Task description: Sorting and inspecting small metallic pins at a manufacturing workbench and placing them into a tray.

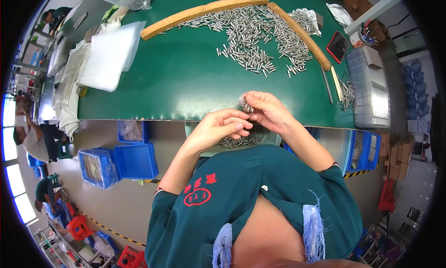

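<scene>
My right hand (271,112) is closed on a small bundle of metal pins (245,104), held upright just above the table's front edge. Beside it my left hand (219,129) has its fingers loosely stretched and apart, the tips close to the right hand's fingers; I see nothing in it. Below both hands, at my lap, a pale green basket (213,151) holds many more metal pins (241,141), partly hidden by my hands and shirt. A large heap of similar pins (253,40) lies spread on the green table (162,91) in front of me.
Two wooden strips (204,10) border the heap. To the right are a red-edged phone (337,47), thin rods (346,94) and stacked clear trays (369,89). Plastic sheets (109,59) lie at left. Blue bins (135,160) stand on the floor; other people sit farther left.
</scene>
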`<state>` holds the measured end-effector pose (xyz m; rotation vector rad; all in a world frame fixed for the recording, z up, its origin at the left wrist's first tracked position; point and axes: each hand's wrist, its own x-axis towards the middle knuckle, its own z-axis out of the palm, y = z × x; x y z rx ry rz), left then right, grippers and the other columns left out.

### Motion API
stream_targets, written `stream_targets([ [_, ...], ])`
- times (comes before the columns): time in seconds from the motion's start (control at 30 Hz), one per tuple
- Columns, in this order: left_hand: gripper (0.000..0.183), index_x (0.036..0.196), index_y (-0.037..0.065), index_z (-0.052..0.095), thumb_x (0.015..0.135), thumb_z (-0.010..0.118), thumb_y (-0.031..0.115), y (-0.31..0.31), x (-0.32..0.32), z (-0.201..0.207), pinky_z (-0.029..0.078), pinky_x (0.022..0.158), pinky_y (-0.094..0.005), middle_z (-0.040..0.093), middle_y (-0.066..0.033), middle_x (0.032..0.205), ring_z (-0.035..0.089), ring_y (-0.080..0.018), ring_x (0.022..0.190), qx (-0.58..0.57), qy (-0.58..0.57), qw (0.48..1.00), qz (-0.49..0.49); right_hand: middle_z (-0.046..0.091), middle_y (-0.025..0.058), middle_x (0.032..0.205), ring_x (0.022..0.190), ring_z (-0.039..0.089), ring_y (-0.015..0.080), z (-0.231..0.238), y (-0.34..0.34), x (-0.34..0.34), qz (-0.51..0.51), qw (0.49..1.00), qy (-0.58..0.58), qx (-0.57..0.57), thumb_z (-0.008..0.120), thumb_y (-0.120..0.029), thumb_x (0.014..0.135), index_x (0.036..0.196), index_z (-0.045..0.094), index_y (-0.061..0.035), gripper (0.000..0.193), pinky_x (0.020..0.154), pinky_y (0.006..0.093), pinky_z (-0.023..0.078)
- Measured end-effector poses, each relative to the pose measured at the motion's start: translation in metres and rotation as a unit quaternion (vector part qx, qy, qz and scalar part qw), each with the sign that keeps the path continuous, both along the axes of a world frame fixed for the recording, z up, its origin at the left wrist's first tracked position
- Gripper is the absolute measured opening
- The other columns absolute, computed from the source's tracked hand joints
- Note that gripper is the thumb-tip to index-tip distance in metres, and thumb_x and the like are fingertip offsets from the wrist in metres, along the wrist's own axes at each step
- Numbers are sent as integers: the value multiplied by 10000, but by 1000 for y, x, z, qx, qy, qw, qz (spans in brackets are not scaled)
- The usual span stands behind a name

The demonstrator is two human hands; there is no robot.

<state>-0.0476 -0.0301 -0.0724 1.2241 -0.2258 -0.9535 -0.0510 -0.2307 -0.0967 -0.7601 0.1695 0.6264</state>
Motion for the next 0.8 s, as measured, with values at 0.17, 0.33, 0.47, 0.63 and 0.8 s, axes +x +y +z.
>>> stream_targets([
  [0.17, 282, 1158, -16, 531, 911, 512, 118, 13, 3, 1, 519, 745, -254, 638, -144, 1023, 644, -180, 877, 31, -15, 998, 57, 573, 45, 900, 699, 508, 69, -8, -1, 0, -18, 974, 147, 172, 583, -204, 892, 948, 555, -60, 157, 533, 164, 450],
  [0.33, 273, 1155, -11, 536, 924, 495, 126, 30, 13, 3, 516, 737, -248, 640, -134, 1015, 642, -161, 853, 45, -56, 988, 134, 576, 54, 903, 701, 512, 76, -14, -3, -1, -16, 963, 159, 217, 571, -203, 899, 953, 556, -65, 148, 531, 162, 444],
  [0.47, 261, 1144, -12, 541, 925, 495, 123, 36, 16, -1, 510, 740, -243, 645, -126, 1006, 641, -151, 846, 82, -69, 977, 184, 584, 45, 880, 692, 507, 70, -11, -3, -3, -10, 978, 135, 159, 575, -189, 898, 973, 584, -60, 150, 541, 173, 440],
  [0.63, 248, 1135, -1, 548, 924, 501, 120, 32, 9, -12, 506, 731, -240, 646, -114, 995, 639, -145, 848, 69, -73, 981, 168, 591, 15, 807, 685, 541, 81, 8, 2, -10, 97, 900, -257, -339, 613, -161, 859, 940, 650, -36, 153, 592, 229, 451],
  [0.8, 290, 1147, -21, 538, 923, 505, 159, 29, 5, -14, 513, 728, -246, 646, -135, 999, 646, -165, 841, 75, -86, 979, 167, 592, 35, 849, 753, 585, 117, 26, 6, -20, 172, 784, -368, -469, 658, -169, 814, 958, 657, -54, 183, 655, 259, 469],
])
